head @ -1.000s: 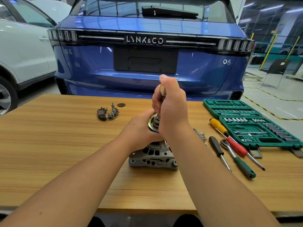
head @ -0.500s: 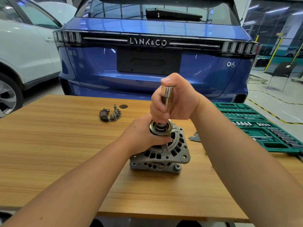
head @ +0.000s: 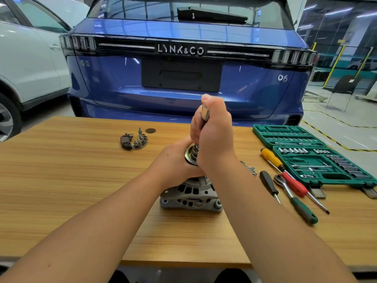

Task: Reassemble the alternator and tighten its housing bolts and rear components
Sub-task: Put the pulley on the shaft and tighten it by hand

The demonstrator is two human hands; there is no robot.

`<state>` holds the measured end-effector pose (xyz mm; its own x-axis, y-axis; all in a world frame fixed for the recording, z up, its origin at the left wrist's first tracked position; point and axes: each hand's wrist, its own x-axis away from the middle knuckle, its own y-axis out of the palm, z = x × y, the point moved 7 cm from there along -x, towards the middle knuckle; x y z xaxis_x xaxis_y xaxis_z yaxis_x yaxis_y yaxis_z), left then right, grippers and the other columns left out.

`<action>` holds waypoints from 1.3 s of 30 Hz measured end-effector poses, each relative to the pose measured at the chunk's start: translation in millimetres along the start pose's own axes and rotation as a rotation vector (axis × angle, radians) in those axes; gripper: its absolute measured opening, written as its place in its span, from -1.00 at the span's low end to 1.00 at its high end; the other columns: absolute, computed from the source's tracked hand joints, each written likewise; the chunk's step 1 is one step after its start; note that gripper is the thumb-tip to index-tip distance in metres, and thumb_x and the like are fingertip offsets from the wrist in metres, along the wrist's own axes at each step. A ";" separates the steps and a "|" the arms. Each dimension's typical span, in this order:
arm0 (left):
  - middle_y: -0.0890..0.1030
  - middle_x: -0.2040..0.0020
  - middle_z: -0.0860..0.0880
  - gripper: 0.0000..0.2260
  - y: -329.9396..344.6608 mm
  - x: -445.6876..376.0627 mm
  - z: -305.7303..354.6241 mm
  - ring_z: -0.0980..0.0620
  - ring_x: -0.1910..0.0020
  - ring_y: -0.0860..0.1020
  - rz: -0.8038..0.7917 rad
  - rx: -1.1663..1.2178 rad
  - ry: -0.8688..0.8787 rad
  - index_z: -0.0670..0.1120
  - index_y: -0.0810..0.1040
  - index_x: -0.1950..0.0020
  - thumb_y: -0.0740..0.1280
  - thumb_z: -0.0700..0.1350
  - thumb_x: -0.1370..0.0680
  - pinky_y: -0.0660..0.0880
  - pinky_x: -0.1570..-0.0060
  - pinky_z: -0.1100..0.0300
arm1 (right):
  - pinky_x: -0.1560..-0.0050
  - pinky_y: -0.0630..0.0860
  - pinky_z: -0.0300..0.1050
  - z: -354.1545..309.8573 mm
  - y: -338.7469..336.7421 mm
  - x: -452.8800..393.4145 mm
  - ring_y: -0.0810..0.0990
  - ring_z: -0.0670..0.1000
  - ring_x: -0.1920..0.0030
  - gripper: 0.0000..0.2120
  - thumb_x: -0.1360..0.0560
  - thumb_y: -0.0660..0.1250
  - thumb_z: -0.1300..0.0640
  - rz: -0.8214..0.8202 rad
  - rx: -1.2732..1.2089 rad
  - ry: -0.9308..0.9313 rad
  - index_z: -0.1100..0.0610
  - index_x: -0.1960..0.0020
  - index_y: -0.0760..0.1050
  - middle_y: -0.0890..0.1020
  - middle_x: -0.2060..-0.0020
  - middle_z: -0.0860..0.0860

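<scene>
A grey alternator (head: 190, 196) stands on the wooden table (head: 61, 180) with its pulley (head: 190, 154) on top. My left hand (head: 173, 162) grips the alternator just under the pulley, hiding the upper housing. My right hand (head: 214, 135) is wrapped round a chrome socket tool (head: 205, 112) that stands upright on the pulley's centre. Only the tool's upper end and a short piece at the pulley show. A dark rear component with metal terminals (head: 133, 139) and a small round cap (head: 150, 130) lie at the back left. Loose bolts (head: 250, 168) lie right of my right wrist.
An open green socket case (head: 314, 156) sits at the right. In front of it lie a black screwdriver (head: 269, 184), a green-handled ratchet (head: 295, 201), and yellow (head: 270, 157) and red (head: 293, 183) screwdrivers. A blue car (head: 183, 74) stands just behind the table.
My right hand has turned the socket tool on the pulley, swinging the forearm out to the right and back. The view shifted with my head. The left hand kept its hold on the alternator.
</scene>
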<state>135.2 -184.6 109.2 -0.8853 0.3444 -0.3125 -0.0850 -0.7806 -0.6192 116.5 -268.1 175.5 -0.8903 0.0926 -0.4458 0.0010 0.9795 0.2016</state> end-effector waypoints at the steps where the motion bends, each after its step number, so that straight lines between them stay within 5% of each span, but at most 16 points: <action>1: 0.47 0.06 0.59 -0.61 0.1 -0.4 -0.2 0.53 0.05 0.46 0.002 0.003 0.003 0.50 0.39 0.04 0.39 0.34 -0.17 0.37 0.26 0.39 | 0.38 0.23 -0.11 -0.7 0.1 1.3 0.25 -0.06 0.50 -0.51 -0.47 0.15 -0.08 0.033 0.008 -0.011 -0.01 0.62 0.26 0.27 0.60 -0.04; 6: 0.47 0.11 0.59 -0.62 0.9 0.2 1.2 0.52 0.09 0.46 0.017 0.030 0.023 0.32 0.40 0.07 0.35 0.30 -0.16 0.37 0.27 0.58 | 0.34 0.23 -0.08 -1.0 -0.9 2.0 0.25 -0.05 0.48 -0.50 -0.47 0.16 -0.09 0.112 0.026 -0.028 0.00 0.62 0.24 0.26 0.59 -0.03; 9: 0.48 0.09 0.58 -0.61 0.0 -0.5 0.5 0.53 0.08 0.47 0.005 0.024 0.023 0.32 0.41 0.05 0.40 0.29 -0.17 0.44 0.32 0.45 | 0.35 0.24 -0.08 0.7 -0.9 1.1 0.25 -0.04 0.47 -0.52 -0.48 0.16 -0.10 0.056 0.057 -0.027 0.00 0.59 0.25 0.27 0.57 -0.01; 13: 0.58 -0.02 0.43 -0.51 0.1 -2.6 -9.1 0.41 -0.01 0.53 0.006 0.017 -0.015 0.37 0.47 -0.10 0.58 0.23 -0.25 0.44 0.05 0.29 | 0.16 0.36 0.01 -5.6 2.9 -13.4 0.39 0.03 0.36 -0.58 -0.48 0.15 -0.07 -0.387 0.090 0.062 0.06 0.49 0.43 0.44 0.50 0.02; 17: 0.59 -0.02 0.41 -0.47 0.8 -3.1 -14.8 0.43 -0.04 0.51 0.004 -0.006 -0.049 0.41 0.45 -0.15 0.62 0.21 -0.28 0.39 0.01 0.34 | -0.20 0.44 0.12 -13.2 4.4 -28.2 0.61 0.12 0.04 -0.69 -0.47 0.25 -0.04 -0.803 0.134 0.177 0.13 0.18 0.68 0.68 0.19 0.09; 19: 0.61 0.03 0.41 -0.56 1.7 -3.3 -15.5 0.45 0.00 0.52 -0.011 -0.001 -0.053 0.37 0.50 -0.07 0.62 0.19 -0.30 0.41 0.05 0.35 | -0.16 0.49 0.12 -5.3 9.9 -26.8 0.63 0.19 0.09 -0.60 -0.38 0.37 -0.16 -0.932 0.142 0.292 0.20 0.17 0.69 0.69 0.21 0.16; 22: 0.62 0.03 0.38 -0.60 2.8 -3.5 -15.4 0.40 0.04 0.55 -0.021 0.028 -0.068 0.30 0.53 -0.05 0.61 0.18 -0.31 0.45 0.08 0.27 | 0.22 0.44 -0.09 6.1 18.7 -18.6 0.48 0.06 0.42 -0.48 -0.29 0.37 -0.35 -1.024 0.109 0.390 0.14 0.40 0.56 0.54 0.48 0.06; 25: 0.64 0.05 0.30 -0.60 3.2 -3.6 -16.0 0.36 0.03 0.56 -0.008 0.038 -0.075 0.31 0.49 -0.01 0.62 0.15 -0.31 0.48 0.04 0.25 | 0.42 0.23 -0.19 10.7 21.2 -16.6 0.23 -0.04 0.53 -0.56 -0.29 0.34 -0.25 -0.924 0.002 0.397 0.07 0.51 0.37 0.31 0.59 -0.05; 28: 0.63 0.04 0.32 -0.59 3.7 -2.8 -12.8 0.41 0.02 0.54 -0.004 0.040 -0.056 0.33 0.47 -0.01 0.61 0.15 -0.31 0.46 0.08 0.30 | 0.47 0.16 -0.21 11.2 13.6 -17.3 0.15 -0.03 0.55 -0.58 -0.30 0.21 -0.21 -0.645 -0.034 0.331 0.07 0.54 0.28 0.24 0.62 -0.05; 36: 0.46 0.07 0.62 -0.61 1.9 2.6 7.2 0.56 0.05 0.45 0.017 0.008 0.023 0.63 0.32 0.07 0.37 0.34 -0.18 0.36 0.24 0.37 | 0.40 0.21 -0.12 2.2 -3.3 1.3 0.21 -0.03 0.48 -0.53 -0.44 0.16 -0.14 0.044 0.027 0.054 0.02 0.57 0.22 0.24 0.57 0.00; 39: 0.43 0.08 0.65 -0.63 0.6 2.5 10.9 0.58 0.06 0.42 0.023 -0.002 0.056 0.61 0.33 0.08 0.33 0.34 -0.18 0.38 0.36 0.44 | 0.37 0.23 -0.07 1.4 -2.4 6.7 0.23 -0.04 0.46 -0.51 -0.47 0.16 -0.15 0.124 0.059 0.013 0.00 0.58 0.23 0.26 0.56 0.01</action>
<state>127.9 -189.9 115.9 -0.8603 0.3546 -0.3663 -0.0637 -0.7876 -0.6129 111.2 -269.5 170.8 -0.8873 0.2117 -0.4097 0.1377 0.9695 0.2026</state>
